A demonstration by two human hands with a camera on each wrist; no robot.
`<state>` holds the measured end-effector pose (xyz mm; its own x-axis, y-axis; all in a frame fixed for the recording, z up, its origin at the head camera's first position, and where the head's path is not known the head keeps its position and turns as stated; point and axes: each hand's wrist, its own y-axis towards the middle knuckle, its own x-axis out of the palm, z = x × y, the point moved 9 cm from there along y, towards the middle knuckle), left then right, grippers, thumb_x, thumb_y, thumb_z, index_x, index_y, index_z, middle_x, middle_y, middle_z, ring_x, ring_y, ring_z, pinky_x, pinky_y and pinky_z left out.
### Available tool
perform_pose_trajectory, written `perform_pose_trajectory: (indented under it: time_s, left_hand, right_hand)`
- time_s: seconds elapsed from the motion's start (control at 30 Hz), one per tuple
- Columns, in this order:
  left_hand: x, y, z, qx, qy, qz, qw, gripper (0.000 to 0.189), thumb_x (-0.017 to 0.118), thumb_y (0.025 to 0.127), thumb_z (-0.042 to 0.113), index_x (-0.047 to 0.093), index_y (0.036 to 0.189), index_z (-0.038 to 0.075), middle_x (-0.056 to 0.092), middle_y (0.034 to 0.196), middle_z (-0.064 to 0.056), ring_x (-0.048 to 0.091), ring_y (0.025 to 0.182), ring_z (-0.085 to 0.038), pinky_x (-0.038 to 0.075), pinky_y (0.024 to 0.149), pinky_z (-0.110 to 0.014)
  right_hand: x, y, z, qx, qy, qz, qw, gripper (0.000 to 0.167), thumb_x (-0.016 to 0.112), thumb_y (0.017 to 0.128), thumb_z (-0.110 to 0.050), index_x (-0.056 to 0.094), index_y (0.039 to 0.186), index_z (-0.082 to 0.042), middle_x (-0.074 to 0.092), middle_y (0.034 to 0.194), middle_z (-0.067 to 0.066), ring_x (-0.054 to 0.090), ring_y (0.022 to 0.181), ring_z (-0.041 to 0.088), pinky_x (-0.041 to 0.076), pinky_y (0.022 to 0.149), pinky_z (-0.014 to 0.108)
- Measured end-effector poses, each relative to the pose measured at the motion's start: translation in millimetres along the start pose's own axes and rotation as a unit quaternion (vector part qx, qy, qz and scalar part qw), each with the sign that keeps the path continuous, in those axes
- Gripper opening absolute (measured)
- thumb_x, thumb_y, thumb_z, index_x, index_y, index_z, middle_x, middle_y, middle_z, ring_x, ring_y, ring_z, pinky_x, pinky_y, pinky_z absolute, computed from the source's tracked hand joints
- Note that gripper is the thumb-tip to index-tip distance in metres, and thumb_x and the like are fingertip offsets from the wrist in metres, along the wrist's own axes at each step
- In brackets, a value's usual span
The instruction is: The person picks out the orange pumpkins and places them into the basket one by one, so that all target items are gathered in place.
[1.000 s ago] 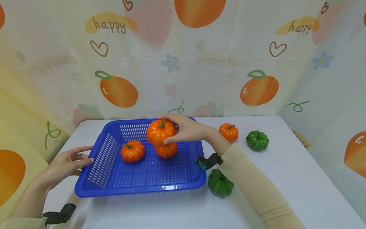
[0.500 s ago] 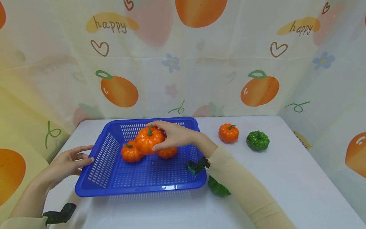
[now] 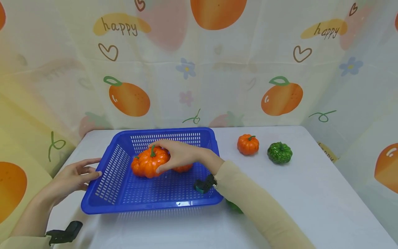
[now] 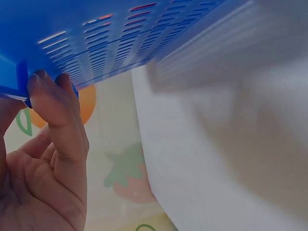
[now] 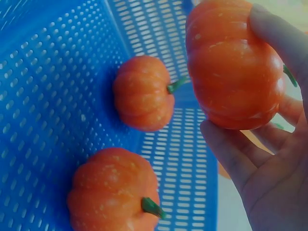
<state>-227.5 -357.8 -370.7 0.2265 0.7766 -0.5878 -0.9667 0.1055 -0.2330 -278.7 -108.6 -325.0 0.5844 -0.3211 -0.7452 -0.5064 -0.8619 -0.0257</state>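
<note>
My right hand (image 3: 178, 154) grips a small orange pumpkin (image 3: 150, 164) with a green stem, thumb on its near side and fingers behind. It hangs over the left part of a blue plastic basket (image 3: 149, 208). In the right wrist view, two more orange pumpkins, one (image 5: 144, 94) near the basket's wall and another (image 5: 115, 190) lower down, sit in the basket apart from the held pumpkin. My left hand (image 3: 74, 175) holds the basket's left rim, its fingers (image 4: 53, 108) curled beneath the edge in the left wrist view.
Right of the basket, an orange pumpkin (image 3: 248, 144) and a speckled green pumpkin (image 3: 280, 153) stand on the white table (image 3: 326, 193). Another green pumpkin (image 3: 234, 206) by the basket's right corner is mostly hidden by my right sleeve. A fruit-print cloth (image 3: 217, 86) hangs behind.
My right hand has carried its orange pumpkin left and down, from over the right-hand pumpkin to the left one in the basket. My left hand and the basket have stayed in place.
</note>
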Motion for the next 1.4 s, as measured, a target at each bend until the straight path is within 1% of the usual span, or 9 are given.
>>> perform_pose_trajectory:
  time_s: [0.2,0.43,0.63,0.73,0.97,1.1,1.2,1.3,1.4]
  left_hand:
    - [-0.6,-0.2,-1.3,-0.005,0.003,0.001,1.0,0.071,0.057,0.091,0.031,0.023,0.143,-0.002,0.06,0.097,-0.012,0.062,0.08,-0.016,0.055,0.069,-0.03]
    - [-0.5,0.8,-1.9,-0.005,0.002,-0.001,1.0,0.07,0.056,0.092,0.029,0.022,0.143,-0.003,0.06,0.096,-0.011,0.062,0.079,-0.016,0.055,0.069,-0.03]
    - [-0.3,1.7,-0.7,-0.003,0.0,0.0,1.0,0.069,0.056,0.092,0.028,0.022,0.143,-0.004,0.06,0.095,-0.011,0.062,0.078,-0.016,0.055,0.068,-0.03]
    - [-0.5,1.5,-0.3,-0.002,-0.001,0.001,1.0,0.069,0.056,0.092,0.027,0.022,0.143,-0.004,0.06,0.095,-0.011,0.063,0.078,-0.016,0.055,0.068,-0.031]
    - [-0.5,1.4,-0.7,0.0,0.001,-0.003,1.0,0.069,0.056,0.092,0.027,0.021,0.143,-0.004,0.059,0.095,-0.011,0.062,0.079,-0.016,0.055,0.068,-0.03]
    - [0.1,1.5,-0.8,-0.001,0.005,-0.005,1.0,0.07,0.056,0.092,0.028,0.021,0.143,-0.003,0.058,0.096,-0.011,0.062,0.079,-0.016,0.055,0.069,-0.03]
    - [0.3,1.3,-0.5,-0.002,0.004,-0.005,1.0,0.07,0.056,0.092,0.028,0.021,0.143,-0.003,0.059,0.095,-0.011,0.062,0.079,-0.016,0.055,0.069,-0.03]
    - [0.4,1.1,0.0,-0.001,0.002,-0.005,1.0,0.069,0.056,0.092,0.027,0.021,0.143,-0.004,0.059,0.094,-0.011,0.062,0.079,-0.016,0.055,0.069,-0.03]
    - [0.5,0.9,0.5,0.001,-0.003,-0.006,1.0,0.069,0.056,0.092,0.026,0.021,0.143,-0.004,0.058,0.093,-0.01,0.062,0.078,-0.016,0.055,0.069,-0.03]
  right_hand:
    - [12,8.9,-2,-0.009,0.001,-0.017,0.9998,0.066,0.07,0.078,-0.039,0.039,0.133,-0.019,0.046,0.126,-0.004,0.046,0.11,0.008,0.044,0.086,0.015]
    - [28,16.6,-5,-0.018,0.026,-0.045,0.9985,0.067,0.071,0.078,-0.037,0.039,0.134,-0.02,0.047,0.122,-0.007,0.046,0.105,0.004,0.044,0.083,0.013]
    - [39,20.7,-3,-0.011,0.0,-0.069,0.9975,0.069,0.069,0.079,-0.039,0.035,0.136,-0.019,0.044,0.125,-0.006,0.044,0.108,0.005,0.042,0.087,0.013]
    - [42,22.2,-3,-0.016,-0.005,-0.079,0.9968,0.069,0.069,0.08,-0.039,0.035,0.137,-0.019,0.044,0.127,-0.005,0.043,0.11,0.006,0.042,0.089,0.015]
    - [52,26.6,-1,-0.013,-0.017,-0.1,0.9948,0.068,0.069,0.079,-0.042,0.037,0.135,-0.022,0.044,0.125,-0.008,0.043,0.11,0.004,0.041,0.09,0.013]
    - [57,28.4,1,-0.008,-0.033,-0.113,0.993,0.071,0.067,0.079,-0.044,0.035,0.138,-0.021,0.043,0.129,-0.007,0.042,0.112,0.005,0.039,0.093,0.016]
    - [61,29.6,3,0.001,-0.046,-0.124,0.9912,0.072,0.066,0.08,-0.046,0.033,0.139,-0.023,0.042,0.131,-0.008,0.042,0.112,0.006,0.039,0.095,0.018]
    - [65,30.9,5,0.004,-0.051,-0.131,0.99,0.071,0.067,0.079,-0.045,0.034,0.139,-0.025,0.043,0.13,-0.009,0.043,0.112,0.006,0.039,0.094,0.018]
    - [68,32.9,4,-0.004,-0.062,-0.135,0.9889,0.069,0.067,0.079,-0.045,0.036,0.138,-0.026,0.043,0.131,-0.009,0.043,0.112,0.006,0.038,0.095,0.017]
